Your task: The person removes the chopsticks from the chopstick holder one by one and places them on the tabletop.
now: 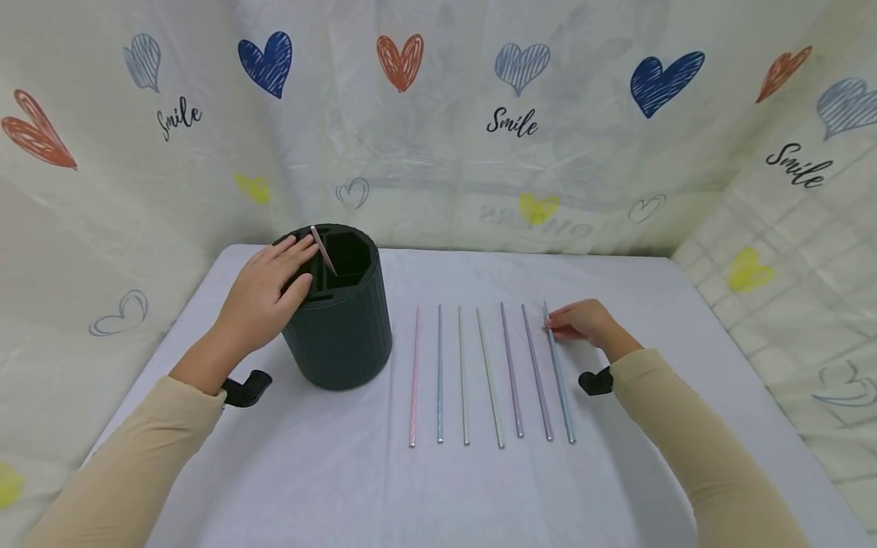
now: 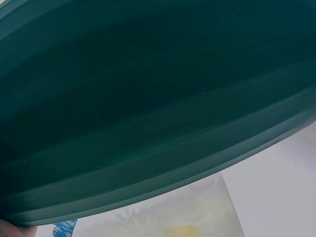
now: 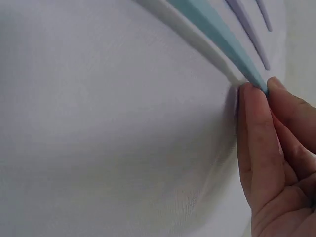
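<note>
A dark green ribbed holder [image 1: 337, 339] with divided compartments stands upright at left on the table; its side fills most of the left wrist view. My left hand [image 1: 263, 289] rests on its top, fingers extended over the left compartments. One pale pink stick [image 1: 323, 251] leans in the open compartment beside the fingertips. My right hand [image 1: 582, 323] pinches the far end of a slim light blue stick [image 1: 560, 380] between thumb and fingers. In the right wrist view, the blue stick [image 3: 217, 34] tapers toward the fingertips. Its near end seems to lie on the table.
To the left of the pinched stick, several thin sticks lie side by side in a row, including a pink stick [image 1: 414, 380], green stick [image 1: 490, 380] and purple stick [image 1: 537, 373]. A white cloth [image 1: 411, 502] covers the table. Behind hangs a heart-printed curtain [image 1: 438, 152].
</note>
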`<state>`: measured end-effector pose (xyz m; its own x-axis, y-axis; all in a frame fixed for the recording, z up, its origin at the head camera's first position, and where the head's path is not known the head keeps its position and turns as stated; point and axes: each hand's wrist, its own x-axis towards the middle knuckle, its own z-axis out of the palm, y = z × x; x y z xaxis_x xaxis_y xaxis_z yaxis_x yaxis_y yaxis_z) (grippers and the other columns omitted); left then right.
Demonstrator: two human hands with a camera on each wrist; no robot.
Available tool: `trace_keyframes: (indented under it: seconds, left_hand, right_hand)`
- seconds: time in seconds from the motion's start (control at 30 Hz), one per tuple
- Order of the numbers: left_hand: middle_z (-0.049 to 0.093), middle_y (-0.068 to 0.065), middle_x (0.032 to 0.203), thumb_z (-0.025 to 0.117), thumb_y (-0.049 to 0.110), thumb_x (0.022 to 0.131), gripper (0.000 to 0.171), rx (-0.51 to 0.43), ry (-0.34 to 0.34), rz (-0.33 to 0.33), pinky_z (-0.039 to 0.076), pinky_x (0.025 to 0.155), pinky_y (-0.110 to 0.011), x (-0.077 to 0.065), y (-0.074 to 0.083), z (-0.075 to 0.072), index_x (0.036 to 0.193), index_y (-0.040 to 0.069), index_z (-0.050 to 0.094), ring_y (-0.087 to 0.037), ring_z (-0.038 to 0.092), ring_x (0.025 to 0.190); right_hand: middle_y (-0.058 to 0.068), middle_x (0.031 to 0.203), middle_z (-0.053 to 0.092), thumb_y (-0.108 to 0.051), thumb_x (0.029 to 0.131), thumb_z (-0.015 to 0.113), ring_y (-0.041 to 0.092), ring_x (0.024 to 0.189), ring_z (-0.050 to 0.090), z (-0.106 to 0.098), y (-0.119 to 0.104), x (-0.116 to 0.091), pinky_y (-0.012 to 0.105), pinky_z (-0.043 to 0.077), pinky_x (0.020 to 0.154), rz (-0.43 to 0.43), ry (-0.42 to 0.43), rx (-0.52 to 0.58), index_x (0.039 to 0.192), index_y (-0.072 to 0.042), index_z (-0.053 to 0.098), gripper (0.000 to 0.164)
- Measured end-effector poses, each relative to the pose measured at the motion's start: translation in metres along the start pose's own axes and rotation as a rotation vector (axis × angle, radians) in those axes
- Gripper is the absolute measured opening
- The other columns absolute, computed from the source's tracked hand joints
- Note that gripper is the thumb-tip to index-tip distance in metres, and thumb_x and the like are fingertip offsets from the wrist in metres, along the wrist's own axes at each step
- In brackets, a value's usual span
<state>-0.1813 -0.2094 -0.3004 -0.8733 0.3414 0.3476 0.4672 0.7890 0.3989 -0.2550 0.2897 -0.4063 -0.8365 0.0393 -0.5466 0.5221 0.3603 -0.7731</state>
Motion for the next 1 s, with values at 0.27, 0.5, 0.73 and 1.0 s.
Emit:
trace_keyframes:
  seconds: [0.27, 0.5, 0.73, 1.0]
  left_hand:
    - [0.040, -0.015, 0.157, 0.041, 0.025, 0.104, 0.050, -0.001, -0.002, 0.003, 0.018, 0.124, -0.057, 0.001, 0.000, 0.001, 0.150, 0.005, 0.043, -0.038, 0.028, 0.150]
    - [0.040, -0.014, 0.158, 0.042, 0.024, 0.104, 0.050, 0.007, -0.001, -0.002, 0.019, 0.124, -0.057, 0.000, 0.000, 0.000, 0.151, 0.006, 0.043, -0.038, 0.028, 0.150]
    - [0.040, -0.015, 0.158, 0.043, 0.023, 0.103, 0.051, 0.006, -0.016, -0.004, 0.018, 0.124, -0.057, 0.000, -0.001, -0.002, 0.151, 0.005, 0.043, -0.038, 0.028, 0.150]
    - [0.036, -0.014, 0.160, 0.040, 0.026, 0.105, 0.052, 0.015, -0.051, -0.004, 0.017, 0.124, -0.058, 0.000, 0.002, -0.006, 0.152, 0.005, 0.039, -0.038, 0.024, 0.152]
  right_hand:
    - [-0.006, 0.073, 0.072, -0.012, 0.089, 0.074, 0.001, 0.063, 0.068, 0.005, -0.017, -0.004, 0.018, 0.059, 0.066, -0.117, 0.143, -0.224, 0.119, 0.009, 0.066, 0.038]
    - [0.013, 0.120, 0.072, -0.021, 0.090, 0.073, 0.005, 0.093, 0.074, 0.044, -0.073, -0.043, 0.025, 0.058, 0.091, -0.361, 0.130, -0.231, 0.126, -0.001, 0.068, 0.041]
    - [0.008, 0.118, 0.074, -0.023, 0.085, 0.079, 0.019, 0.114, 0.069, 0.094, -0.125, -0.086, 0.037, 0.051, 0.106, -0.535, 0.067, -0.167, 0.121, -0.010, 0.073, 0.039]
    - [0.007, 0.118, 0.075, -0.019, 0.084, 0.080, 0.015, 0.112, 0.070, 0.149, -0.161, -0.109, 0.032, 0.055, 0.100, -0.695, -0.018, -0.091, 0.120, -0.011, 0.074, 0.037]
